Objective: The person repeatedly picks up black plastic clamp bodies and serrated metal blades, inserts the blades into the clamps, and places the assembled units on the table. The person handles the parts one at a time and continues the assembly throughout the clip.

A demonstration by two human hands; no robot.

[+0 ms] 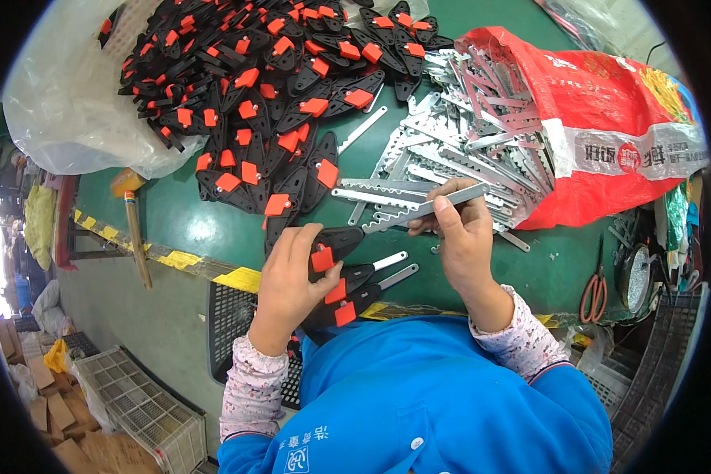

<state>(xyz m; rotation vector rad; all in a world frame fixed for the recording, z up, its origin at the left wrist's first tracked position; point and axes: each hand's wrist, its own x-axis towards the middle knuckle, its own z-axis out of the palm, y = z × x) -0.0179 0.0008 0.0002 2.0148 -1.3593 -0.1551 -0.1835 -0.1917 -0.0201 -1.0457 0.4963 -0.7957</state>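
Note:
My left hand point(283, 278) is closed around a black plastic holder point(344, 240) with a red tab point(321, 258). Between the thumb and fingers of my right hand point(464, 246) is a notched metal strip point(426, 212). Its left end meets the right end of the holder; whether it sits inside, I cannot tell. Just below, at the table's near edge, lie two similar black holders point(357, 278) with metal strips sticking out to the right. Loose metal strips point(450, 158) are heaped beyond my right hand. A large pile of black holders with red tabs point(253, 150) spreads beyond my left hand.
Strips spill from a red plastic bag point(588, 182) at right. Scissors point(595, 294) lie at the right near edge, a mallet point(136, 229) at the left edge. A clear plastic bag point(71, 103) sits far left. Below the table are a black basket point(233, 324) and a pale crate point(138, 403).

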